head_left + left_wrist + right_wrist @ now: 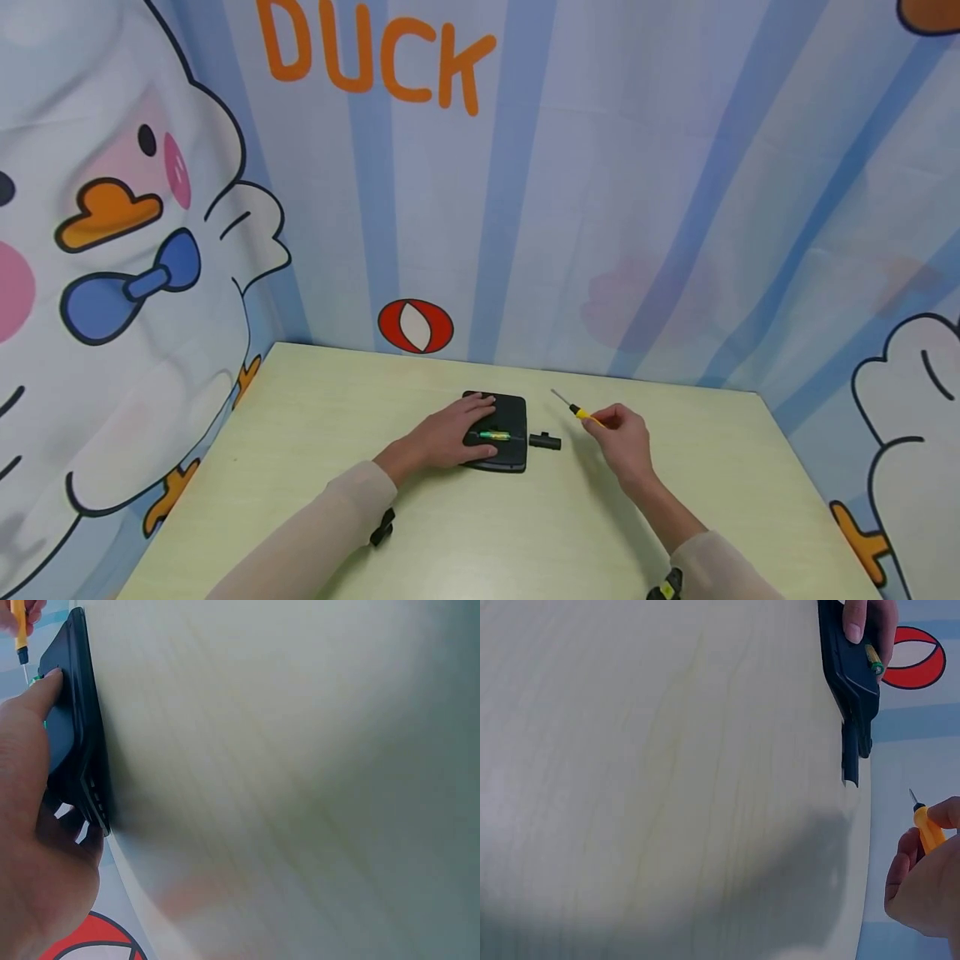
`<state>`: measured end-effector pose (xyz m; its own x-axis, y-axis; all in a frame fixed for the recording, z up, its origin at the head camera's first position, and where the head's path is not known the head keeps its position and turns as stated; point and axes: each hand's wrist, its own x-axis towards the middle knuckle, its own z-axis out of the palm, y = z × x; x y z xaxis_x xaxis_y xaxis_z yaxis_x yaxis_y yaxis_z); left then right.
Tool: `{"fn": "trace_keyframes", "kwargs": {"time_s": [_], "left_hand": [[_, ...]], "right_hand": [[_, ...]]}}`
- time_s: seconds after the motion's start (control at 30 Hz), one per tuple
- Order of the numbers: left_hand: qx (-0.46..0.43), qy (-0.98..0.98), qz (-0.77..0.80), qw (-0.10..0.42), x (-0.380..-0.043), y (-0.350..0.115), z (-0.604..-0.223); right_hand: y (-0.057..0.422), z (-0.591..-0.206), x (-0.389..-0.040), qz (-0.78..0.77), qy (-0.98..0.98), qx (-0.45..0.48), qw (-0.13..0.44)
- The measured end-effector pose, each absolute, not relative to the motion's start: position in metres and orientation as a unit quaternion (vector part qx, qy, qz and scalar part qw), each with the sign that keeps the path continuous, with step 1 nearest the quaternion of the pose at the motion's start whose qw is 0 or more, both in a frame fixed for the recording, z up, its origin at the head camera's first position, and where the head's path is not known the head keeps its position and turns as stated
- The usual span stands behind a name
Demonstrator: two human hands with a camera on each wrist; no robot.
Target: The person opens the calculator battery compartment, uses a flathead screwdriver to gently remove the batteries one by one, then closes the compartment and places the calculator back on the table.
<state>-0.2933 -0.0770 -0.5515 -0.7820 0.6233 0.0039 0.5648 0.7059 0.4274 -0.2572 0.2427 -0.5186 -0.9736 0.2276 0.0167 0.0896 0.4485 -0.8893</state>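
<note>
The battery (494, 435) lies left-to-right in the device (512, 458) on the surface (450, 533), just beside the left hand (456, 432), spread over the device; farther off, rightward, the right hand (625, 437) pinches the screwdriver (576, 409), tip forward-left.

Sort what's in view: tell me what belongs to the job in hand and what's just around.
Likely part of the job:
Yellow screwdriver, pinched in the right hand
Black device, under the left hand
Green battery on the device
Small black piece beside it, perhaps a battery cover

Just around:
Pale table underneath
Duck-print curtain behind
Black gear at the left wrist
</note>
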Motion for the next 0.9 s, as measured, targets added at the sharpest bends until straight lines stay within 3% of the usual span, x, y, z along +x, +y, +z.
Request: {"fn": "trace_keyframes", "kwargs": {"time_s": [0.9], "left_hand": [[0.318,0.921,0.213,0.072,-0.291,-0.076,-0.548]], "right_hand": [[0.249,-0.545,-0.255,0.428,-0.892,-0.123,0.078]]}}
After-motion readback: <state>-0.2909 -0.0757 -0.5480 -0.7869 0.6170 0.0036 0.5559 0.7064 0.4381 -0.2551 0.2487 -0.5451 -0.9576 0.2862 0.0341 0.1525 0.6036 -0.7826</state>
